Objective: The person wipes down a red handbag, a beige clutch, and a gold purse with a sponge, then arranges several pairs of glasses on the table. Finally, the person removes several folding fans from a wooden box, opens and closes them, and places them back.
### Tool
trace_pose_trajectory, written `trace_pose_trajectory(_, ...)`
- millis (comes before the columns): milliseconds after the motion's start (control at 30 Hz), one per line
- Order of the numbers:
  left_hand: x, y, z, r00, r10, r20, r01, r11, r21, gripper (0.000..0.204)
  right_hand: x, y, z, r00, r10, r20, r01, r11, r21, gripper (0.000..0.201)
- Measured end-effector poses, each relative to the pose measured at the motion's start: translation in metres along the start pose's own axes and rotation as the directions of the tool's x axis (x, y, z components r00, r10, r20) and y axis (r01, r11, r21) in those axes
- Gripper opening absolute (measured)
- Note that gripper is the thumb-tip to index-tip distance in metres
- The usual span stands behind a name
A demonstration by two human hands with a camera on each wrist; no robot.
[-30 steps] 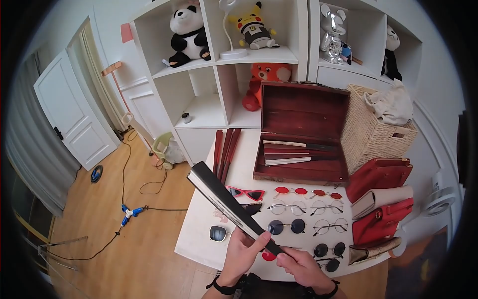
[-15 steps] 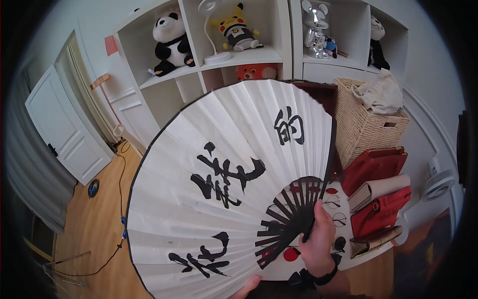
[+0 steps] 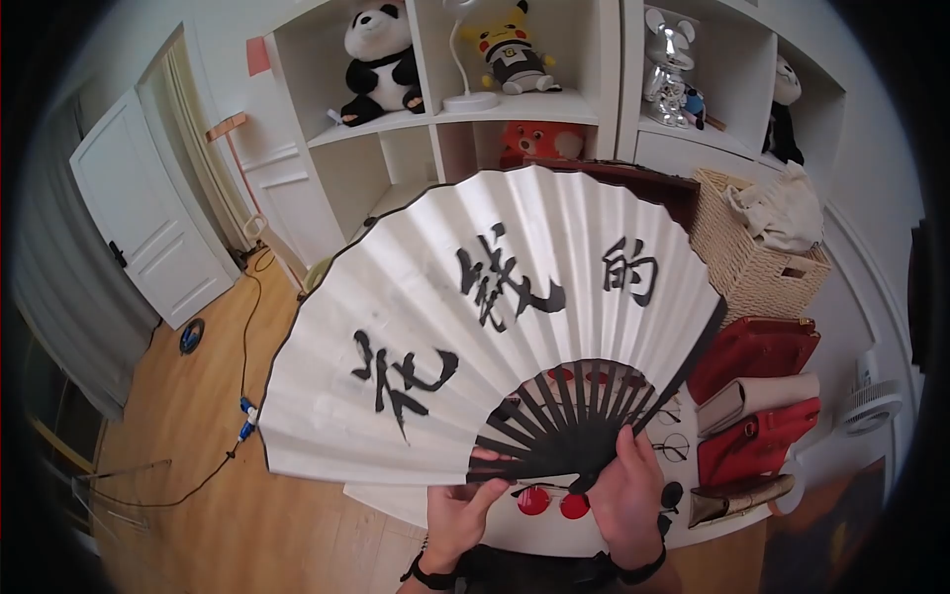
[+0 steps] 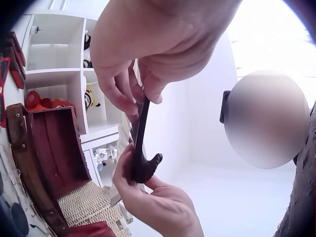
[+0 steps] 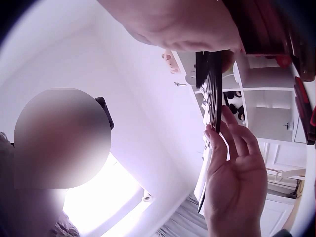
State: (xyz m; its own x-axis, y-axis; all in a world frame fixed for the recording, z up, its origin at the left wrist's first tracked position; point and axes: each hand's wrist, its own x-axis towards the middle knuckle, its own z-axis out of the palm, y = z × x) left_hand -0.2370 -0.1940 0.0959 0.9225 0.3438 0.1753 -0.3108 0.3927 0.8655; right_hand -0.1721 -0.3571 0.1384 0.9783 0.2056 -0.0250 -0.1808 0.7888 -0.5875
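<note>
A white folding fan [image 3: 416, 297] with black brushed characters and black ribs is spread wide in front of me. My right hand [image 3: 630, 495] grips it at the black pivot end, thumb along the right outer stick. With thumb and fingers my left hand [image 3: 457, 520] pinches the lower left outer stick near the ribs. In the left wrist view the left-hand fingertips [image 4: 155, 95] close on the dark stick, and the right hand [image 4: 158, 202] holds the pivot below. Red-lensed sunglasses [image 3: 554, 502] lie on the table under the pivot, between the hands.
The fan hides much of the white table [image 3: 396, 505] and the red-brown case [image 3: 653, 188]. More glasses [image 3: 673, 447] lie by the right hand. Red handbags [image 3: 757, 436] and a woven basket [image 3: 757, 243] stand at right. White shelves [image 3: 376, 163] with plush toys stand behind.
The folded fan from a second ago has been spread open. Since half a second ago it has turned more upright, its left edge rising, and the left hand has come further into view.
</note>
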Motion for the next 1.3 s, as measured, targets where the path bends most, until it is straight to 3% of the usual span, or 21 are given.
trace_pose_trajectory(100,0.011,0.0,-0.007,1.0,0.011,0.023,-0.01,0.999,-0.035,0.029,-0.006,0.0,-0.007,0.999,0.022,-0.045,-0.023,1.0,-0.022,0.034)
trace_pose_trajectory(167,0.016,-0.002,-0.014,0.999,0.017,0.034,-0.015,0.998,-0.061,0.029,-0.007,0.0,-0.016,0.999,0.014,0.032,-0.009,0.99,-0.141,0.038)
trace_pose_trajectory(267,0.019,0.0,-0.02,1.0,0.005,0.028,-0.002,0.997,-0.078,0.029,-0.014,-0.004,-0.025,0.99,0.118,0.074,-0.105,0.982,-0.155,0.041)
trace_pose_trajectory(567,0.021,-0.006,-0.031,0.992,-0.075,0.106,0.085,0.992,-0.092,0.025,-0.025,-0.003,-0.027,0.987,0.141,0.076,-0.13,0.983,-0.133,0.034)
trace_pose_trajectory(633,0.024,-0.008,-0.031,0.981,-0.053,0.185,0.073,0.992,-0.102,0.024,-0.026,-0.002,-0.03,0.989,0.136,0.063,-0.126,0.982,-0.137,0.034)
trace_pose_trajectory(733,0.024,0.002,-0.014,0.992,-0.098,0.077,0.108,0.985,-0.137,0.036,-0.024,0.0,-0.04,0.989,0.133,0.061,-0.117,0.97,-0.215,0.035)
trace_pose_trajectory(967,0.035,-0.01,-0.023,0.977,-0.145,0.158,0.17,0.972,-0.162,0.042,-0.017,0.004,-0.051,0.978,0.202,0.049,-0.191,0.966,-0.173,0.036)
trace_pose_trajectory(1033,0.038,-0.013,-0.028,0.959,-0.133,0.25,0.188,0.959,-0.213,0.026,-0.016,0.001,-0.058,0.974,0.223,0.047,-0.213,0.963,-0.167,0.035)
trace_pose_trajectory(1133,0.042,-0.006,-0.015,0.97,-0.154,0.187,0.192,0.96,-0.205,0.03,-0.015,0.0,-0.051,0.972,0.224,0.068,-0.211,0.964,-0.16,0.034)
trace_pose_trajectory(1300,0.043,-0.013,-0.019,0.954,-0.178,0.242,0.223,0.959,-0.174,0.035,-0.014,-0.004,-0.05,0.963,0.265,0.049,-0.259,0.96,-0.106,0.028)
